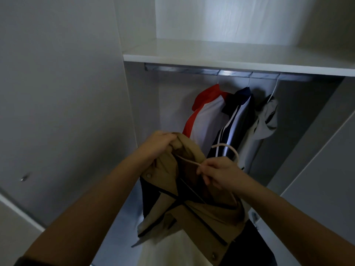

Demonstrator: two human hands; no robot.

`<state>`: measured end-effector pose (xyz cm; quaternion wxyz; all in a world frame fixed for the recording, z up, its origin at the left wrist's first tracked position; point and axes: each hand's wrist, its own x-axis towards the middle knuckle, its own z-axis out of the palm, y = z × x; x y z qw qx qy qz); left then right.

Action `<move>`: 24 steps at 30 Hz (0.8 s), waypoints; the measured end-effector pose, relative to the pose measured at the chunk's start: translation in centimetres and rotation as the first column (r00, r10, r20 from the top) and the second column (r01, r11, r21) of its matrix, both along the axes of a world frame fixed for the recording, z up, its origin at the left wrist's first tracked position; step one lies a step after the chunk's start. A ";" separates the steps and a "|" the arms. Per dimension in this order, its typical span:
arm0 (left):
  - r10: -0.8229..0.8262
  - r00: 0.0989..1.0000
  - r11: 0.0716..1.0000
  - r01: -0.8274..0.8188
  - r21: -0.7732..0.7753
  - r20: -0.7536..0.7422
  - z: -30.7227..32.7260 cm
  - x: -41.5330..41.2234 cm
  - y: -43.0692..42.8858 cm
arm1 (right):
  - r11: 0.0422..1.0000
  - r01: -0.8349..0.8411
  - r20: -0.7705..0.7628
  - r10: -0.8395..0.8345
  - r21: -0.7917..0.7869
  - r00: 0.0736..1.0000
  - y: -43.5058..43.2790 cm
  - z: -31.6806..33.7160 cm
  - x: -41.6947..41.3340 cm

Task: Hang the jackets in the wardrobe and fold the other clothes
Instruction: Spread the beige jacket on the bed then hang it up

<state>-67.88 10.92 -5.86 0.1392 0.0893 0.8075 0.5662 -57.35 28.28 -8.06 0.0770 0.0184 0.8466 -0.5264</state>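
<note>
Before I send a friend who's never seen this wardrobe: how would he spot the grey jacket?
Under the white shelf runs a metal rail with three hung jackets. The grey jacket is the rightmost, beside the navy jacket. It alone has no red and no white stripes.

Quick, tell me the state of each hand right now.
Left hand: closed, gripping the tan jacket at its collar.
Right hand: closed, pinching the white hanger.
</note>
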 end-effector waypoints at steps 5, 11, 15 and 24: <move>0.103 0.986 0.995 -0.101 -0.022 0.134 -0.1 -2.2 -1.5 | 0.975 0.084 0.139 -0.056 -0.203 0.989 0.6 0.1 -1.8; 0.221 0.849 0.873 -0.391 -0.290 -0.480 -4.7 -3.0 -2.3 | 0.906 0.177 0.283 -0.067 -0.384 0.957 -0.5 -1.1 -5.7; 0.224 0.850 0.901 -0.367 -0.231 -0.477 -8.5 -0.1 -1.5 | 0.867 0.216 0.359 -0.047 -0.449 0.932 -1.2 -1.7 -10.0; -0.201 0.978 0.974 0.206 -0.092 0.060 -9.3 -4.0 1.9 | 0.815 0.211 0.411 0.036 -0.539 0.911 -1.0 -0.6 -19.5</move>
